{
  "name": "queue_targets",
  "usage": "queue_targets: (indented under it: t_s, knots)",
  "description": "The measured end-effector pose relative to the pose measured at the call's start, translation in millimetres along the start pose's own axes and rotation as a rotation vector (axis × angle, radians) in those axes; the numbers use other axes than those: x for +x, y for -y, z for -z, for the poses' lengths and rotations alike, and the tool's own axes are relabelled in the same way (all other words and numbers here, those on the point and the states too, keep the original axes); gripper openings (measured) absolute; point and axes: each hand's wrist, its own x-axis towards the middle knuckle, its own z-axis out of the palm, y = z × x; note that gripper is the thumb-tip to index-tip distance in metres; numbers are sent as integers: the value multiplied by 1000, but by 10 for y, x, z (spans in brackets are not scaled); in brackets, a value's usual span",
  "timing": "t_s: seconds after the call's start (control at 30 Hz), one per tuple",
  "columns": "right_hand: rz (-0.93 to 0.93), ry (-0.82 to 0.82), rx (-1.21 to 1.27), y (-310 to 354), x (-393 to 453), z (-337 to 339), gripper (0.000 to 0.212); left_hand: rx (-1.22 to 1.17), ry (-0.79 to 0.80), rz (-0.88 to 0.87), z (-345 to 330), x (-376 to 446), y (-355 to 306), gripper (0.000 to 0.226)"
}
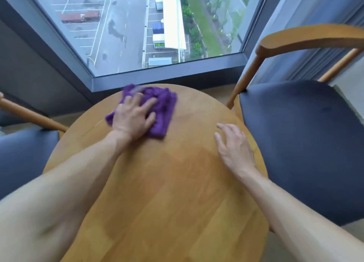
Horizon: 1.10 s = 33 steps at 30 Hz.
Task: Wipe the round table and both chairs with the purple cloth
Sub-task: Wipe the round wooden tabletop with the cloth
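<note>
**Cloth pressed flat on the worktop's far side**

The crumpled purple microfibre cloth [157, 112] lies at upper centre of the frame on the round pale wooden worktop [167, 192]. The left hand [134, 118] presses it, fingers spread flat. The right hand [234, 149], fingers loosely extended, hovers at centre right. Wooden chairs with dark padded seats stand at the left [23, 155] and right [299, 139] edges.

Cloth: your crumpled purple terry cloth [157, 112] lies flat near the far edge of the table, left of centre, partly blurred.
Table: your round light-wood table [167, 192] shows plank grain.
Right chair: wooden-framed chair with dark padded seat [295, 143], just beside the table's right edge.
Left chair: matching dark-seated wooden chair [23, 155], at the left edge.
</note>
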Motion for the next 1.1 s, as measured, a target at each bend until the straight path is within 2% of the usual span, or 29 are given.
queue_targets:
  t_s: [0.07,0.1,0.13,0.17,0.2,0.27,0.3,0.33,0.37,0.4,0.43,0.53,0.6,0.67,0.77,0.83,0.93,1.0,1.1]
  knots:
    - [-80,-19,66,34,63,-34,44,-11,53,555,-28,286,-359,45]
    - [-144,-34,123,54,88,-25,45,-56,109,693,-6,402,-613,43]
    - [-203,-57,185,65,108,-4,46,-89,145,725,16,473,-874,41]
    - [-246,-91,235,67,127,19,47,-101,154,652,27,500,-1129,40]
    - [-267,-140,261,64,154,46,47,-117,132,498,28,479,-1367,41]
    - [-274,-224,259,60,188,96,47,-217,137,53,96,255,-1717,42]
    - [-278,-239,223,86,197,101,48,-326,197,-177,160,138,-1770,40]
    - [-291,-219,152,126,206,84,50,-504,266,-324,249,100,-1700,38]
    - [-312,-174,51,172,220,34,54,-701,308,-357,344,108,-1545,38]
    - [-329,-121,-60,226,241,-46,60,-833,307,-281,414,117,-1331,38]
    - [-337,-72,-159,301,272,-149,67,-868,268,-140,466,112,-1068,39]
    - [-248,-22,-309,710,355,-506,77,-530,135,246,500,-71,-120,34]
    - [3,17,-365,1037,206,-781,74,-360,122,344,514,-253,336,37]
    - [286,79,-377,1274,-144,-1032,70,-294,111,400,467,-397,578,40]
    - [465,92,-379,1017,-561,-1010,65,-240,130,388,330,-589,626,41]
    - [426,58,-398,491,-549,-730,67,-217,179,286,232,-713,492,44]
    - [138,-15,-452,-172,-360,-270,68,-199,193,200,155,-824,285,49]
    - [-26,-73,-432,-265,-300,-218,67,-219,194,212,173,-846,184,50]
    - [-81,-152,-402,5,-446,-452,67,-250,194,226,237,-904,117,49]
